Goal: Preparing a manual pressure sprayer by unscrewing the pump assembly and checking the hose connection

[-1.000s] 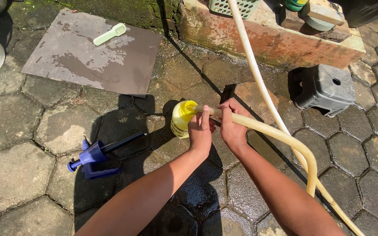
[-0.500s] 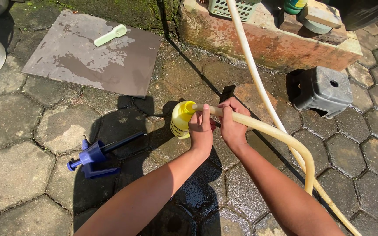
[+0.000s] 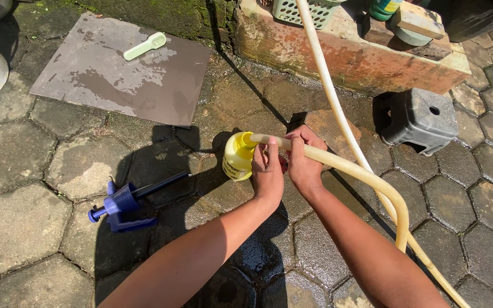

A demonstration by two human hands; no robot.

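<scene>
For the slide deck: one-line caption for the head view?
Both hands, left hand and right hand, hold a cream hose at a yellow bottle's mouth.

Yellow bottle [image 3: 237,156]; cream hose [image 3: 338,114]; blue pump [image 3: 122,201]; grey stool [image 3: 419,119]; pale green scoop [image 3: 144,46].

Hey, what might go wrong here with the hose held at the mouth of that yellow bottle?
The hose end sits just at the mouth of the yellow bottle, so it may slip and spray the paving. The bottle rests on uneven, wet pavers and could tip under the left hand. The hose bends sharply behind the right hand and may kink.
</scene>
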